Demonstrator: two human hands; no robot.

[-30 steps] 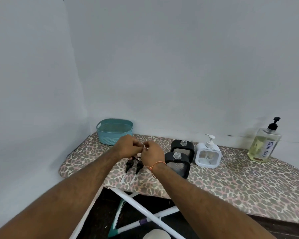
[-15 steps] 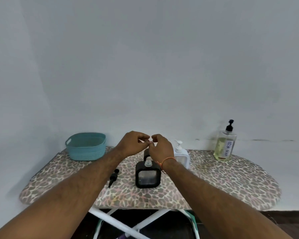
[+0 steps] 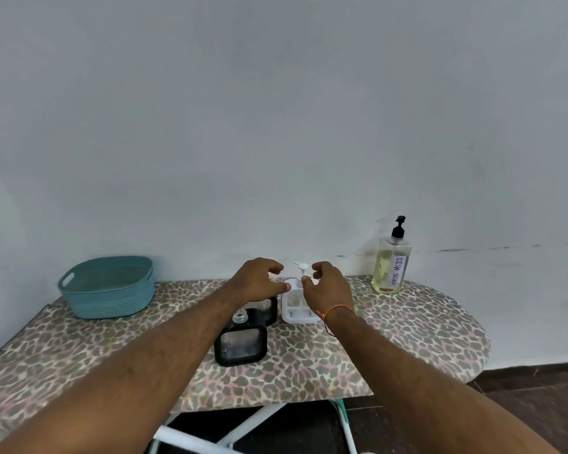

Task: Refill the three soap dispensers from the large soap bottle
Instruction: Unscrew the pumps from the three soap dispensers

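Observation:
The white soap dispenser (image 3: 296, 310) stands mid-board with its white pump (image 3: 301, 266) on. My left hand (image 3: 259, 280) hovers at its left shoulder with fingers loosely curved and holds nothing. My right hand (image 3: 326, 285) is just right of the pump neck, thumb tip close beside the collar, fingers curved and not closed round it. A black dispenser (image 3: 241, 345) with an open neck stands nearer me. A second black dispenser (image 3: 269, 310) behind it is mostly hidden by my left arm. The large soap bottle (image 3: 393, 264), labelled dish soap, stands upright at the back right.
A teal basket (image 3: 107, 287) sits at the back left of the leopard-print ironing board (image 3: 391, 348). The wall runs right behind the board. White and green board legs show below the near edge.
The view swung right. My hands, which were touching each other over the black dispensers, have parted and moved to either side of the white dispenser's pump. The loose black pumps are out of sight.

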